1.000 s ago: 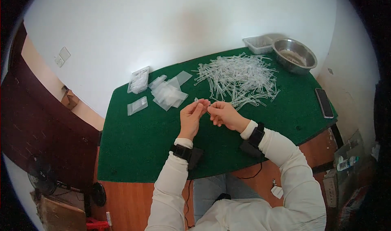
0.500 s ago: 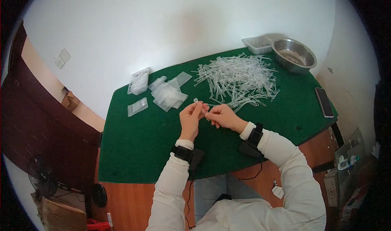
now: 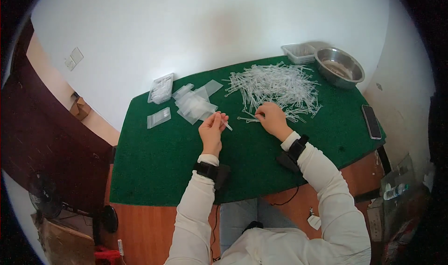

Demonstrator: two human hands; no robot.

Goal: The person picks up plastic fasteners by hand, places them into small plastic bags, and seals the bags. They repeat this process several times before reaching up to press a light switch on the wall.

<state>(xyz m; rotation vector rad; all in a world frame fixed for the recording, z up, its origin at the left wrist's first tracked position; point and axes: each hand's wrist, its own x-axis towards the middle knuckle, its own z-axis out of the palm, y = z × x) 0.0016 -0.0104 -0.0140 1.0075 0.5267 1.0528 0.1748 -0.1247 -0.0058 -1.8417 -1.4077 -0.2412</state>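
My left hand (image 3: 212, 130) is raised over the green table mat (image 3: 158, 162) and pinches a thin white plastic stick (image 3: 225, 124) between its fingertips. My right hand (image 3: 271, 119) has reached to the near edge of the big heap of white plastic sticks (image 3: 275, 85), and its fingers close on one stick (image 3: 247, 120) lying there. Just beyond the left hand lies a loose pile of small clear bags (image 3: 193, 104).
A filled clear bag (image 3: 158, 118) and a clear packet of sticks (image 3: 161, 88) lie at the mat's left back. A steel bowl (image 3: 339, 67) and a clear plastic tray (image 3: 299, 53) stand at the back right. A dark phone (image 3: 371, 121) lies near the right edge.
The two hands were together at the mat's middle. My right hand has moved right to the heap's edge, while the left hand stays in place with its stick.
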